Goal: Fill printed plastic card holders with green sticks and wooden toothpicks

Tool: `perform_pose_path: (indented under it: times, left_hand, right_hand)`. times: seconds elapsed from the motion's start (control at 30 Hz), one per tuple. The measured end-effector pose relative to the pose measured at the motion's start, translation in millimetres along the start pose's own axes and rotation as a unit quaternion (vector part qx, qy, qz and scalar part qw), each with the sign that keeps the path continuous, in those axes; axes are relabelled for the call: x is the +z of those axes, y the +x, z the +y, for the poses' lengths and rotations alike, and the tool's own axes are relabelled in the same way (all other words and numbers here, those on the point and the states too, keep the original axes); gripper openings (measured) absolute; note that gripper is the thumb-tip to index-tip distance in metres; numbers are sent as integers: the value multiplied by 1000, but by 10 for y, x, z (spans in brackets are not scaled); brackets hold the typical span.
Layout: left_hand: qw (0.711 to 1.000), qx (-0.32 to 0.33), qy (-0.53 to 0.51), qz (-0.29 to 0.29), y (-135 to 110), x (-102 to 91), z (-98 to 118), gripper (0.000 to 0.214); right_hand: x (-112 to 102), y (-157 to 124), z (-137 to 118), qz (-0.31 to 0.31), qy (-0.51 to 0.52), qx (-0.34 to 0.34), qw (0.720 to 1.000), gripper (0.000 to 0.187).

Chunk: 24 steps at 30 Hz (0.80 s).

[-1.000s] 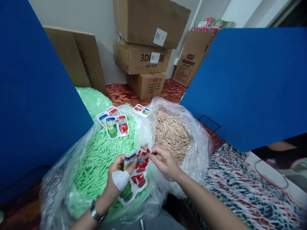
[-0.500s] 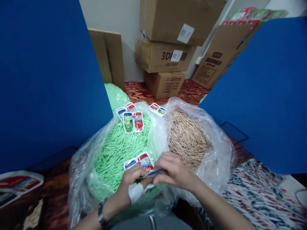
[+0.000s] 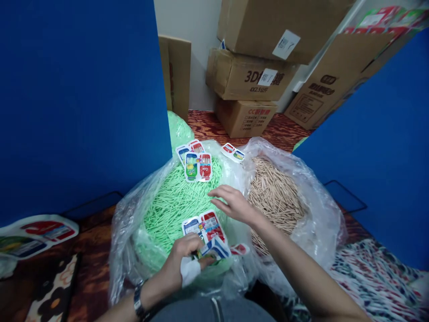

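My left hand (image 3: 182,252), with a white wrapping at its fingers, is closed on a small printed packet (image 3: 216,247) in blue and white. My right hand (image 3: 233,203) is open and holds nothing, its fingers stretched left over the edge of the green sticks (image 3: 174,203). These thin sticks fill a clear plastic bag. Just beyond my left hand lies a cola-printed packet (image 3: 213,225). Farther back on the green sticks rest a few overlapping packets (image 3: 205,167). Brown sticks (image 3: 276,190) fill the bag to the right, partly behind my right forearm.
Blue panels stand at left (image 3: 83,112) and right (image 3: 378,179). Behind are stacked cardboard boxes (image 3: 246,118). A packet (image 3: 233,152) lies between the bags, and a larger printed piece (image 3: 43,235) at left. A striped rug (image 3: 378,277) is at lower right.
My right hand has let go of the packet and moved up and away from my left hand, opening. My left hand keeps its hold. The view has shifted left.
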<state>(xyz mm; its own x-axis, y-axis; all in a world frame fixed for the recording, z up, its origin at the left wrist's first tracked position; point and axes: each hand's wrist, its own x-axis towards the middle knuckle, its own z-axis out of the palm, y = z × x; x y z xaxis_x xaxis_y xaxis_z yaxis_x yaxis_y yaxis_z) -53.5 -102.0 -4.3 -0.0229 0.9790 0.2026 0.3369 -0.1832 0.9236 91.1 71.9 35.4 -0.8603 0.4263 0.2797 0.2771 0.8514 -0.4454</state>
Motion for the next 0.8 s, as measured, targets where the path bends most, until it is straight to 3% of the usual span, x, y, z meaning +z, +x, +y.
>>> perform_pose_path:
  times: [0.1,0.2,0.57,0.8]
  left_hand:
    - [998,28,38,-32,-10,40,28,30]
    - [998,39,31,-25,-3,40,51,29]
    - [999,30,-2,-26,7,61,-3,11]
    - [1000,19,-4,-14,17,78,-6,18]
  right_hand:
    - [305,187,206,-147,-207,-26,967,11]
    - [515,290,244,-208,-292,-62,932,9]
    - [639,396,301,-193,-320,-154,915,16]
    - [731,405,371,-180,-323,-169,913,15]
